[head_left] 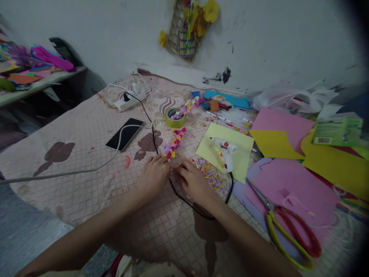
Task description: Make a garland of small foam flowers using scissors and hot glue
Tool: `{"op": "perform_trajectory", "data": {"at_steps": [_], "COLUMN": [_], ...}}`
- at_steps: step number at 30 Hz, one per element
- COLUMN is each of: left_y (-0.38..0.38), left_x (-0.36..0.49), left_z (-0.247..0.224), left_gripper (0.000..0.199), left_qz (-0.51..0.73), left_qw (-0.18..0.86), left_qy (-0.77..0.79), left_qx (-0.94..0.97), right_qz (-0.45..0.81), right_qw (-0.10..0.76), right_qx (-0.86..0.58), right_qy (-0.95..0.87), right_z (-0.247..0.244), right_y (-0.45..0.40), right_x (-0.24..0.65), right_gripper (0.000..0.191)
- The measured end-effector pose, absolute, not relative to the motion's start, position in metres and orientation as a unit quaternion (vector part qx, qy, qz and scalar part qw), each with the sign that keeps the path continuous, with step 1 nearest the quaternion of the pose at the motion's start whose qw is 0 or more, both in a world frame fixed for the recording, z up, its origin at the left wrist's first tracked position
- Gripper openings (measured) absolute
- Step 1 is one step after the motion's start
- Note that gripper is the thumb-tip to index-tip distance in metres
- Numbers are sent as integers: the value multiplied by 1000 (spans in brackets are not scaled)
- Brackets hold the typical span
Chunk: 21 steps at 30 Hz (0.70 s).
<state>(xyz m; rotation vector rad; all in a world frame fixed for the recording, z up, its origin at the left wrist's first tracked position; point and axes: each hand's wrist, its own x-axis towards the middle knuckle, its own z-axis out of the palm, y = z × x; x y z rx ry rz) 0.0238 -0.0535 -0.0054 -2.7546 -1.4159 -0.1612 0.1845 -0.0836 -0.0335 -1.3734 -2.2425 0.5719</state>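
My left hand (155,175) is closed, knuckles up, above the middle of the table. What its fingers hold is hidden. Close beside it, my right hand (193,181) pinches a thin pale string (175,165) that curves between the two hands. Just beyond the fingers lies a strand of small paper flowers (174,145) in pink, purple, red and yellow. A similar flower strand (186,108) runs from a roll of yellow-green tape (175,119) toward the back. Small paper scraps (215,175) are heaped beside my right hand.
A white glue gun (227,150) lies on a pale yellow sheet (206,144); its black cord passes under my hands. Scissors (271,209) rest on pink paper (300,184) at right. A phone (125,134) and power strip (131,100) lie at left. A wall (115,38) bounds the back.
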Motion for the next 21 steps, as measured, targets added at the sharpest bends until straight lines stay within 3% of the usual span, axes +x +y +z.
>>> {"op": "perform_trajectory", "data": {"at_steps": [8, 21], "left_y": [-56, -54], "left_x": [24, 13], "left_z": [0, 1], "left_gripper": [19, 21], "left_qz": [-35, -76], "left_qw": [15, -108], "left_qy": [-455, -454], "left_qx": [-889, -881], "right_qz": [209, 211], "right_qw": [231, 247], "right_qx": [-491, -492], "right_qy": [-813, -807], "right_z": [-34, -35], "right_y": [-83, -83], "right_x": [185, 185], "right_gripper": [29, 22]}}
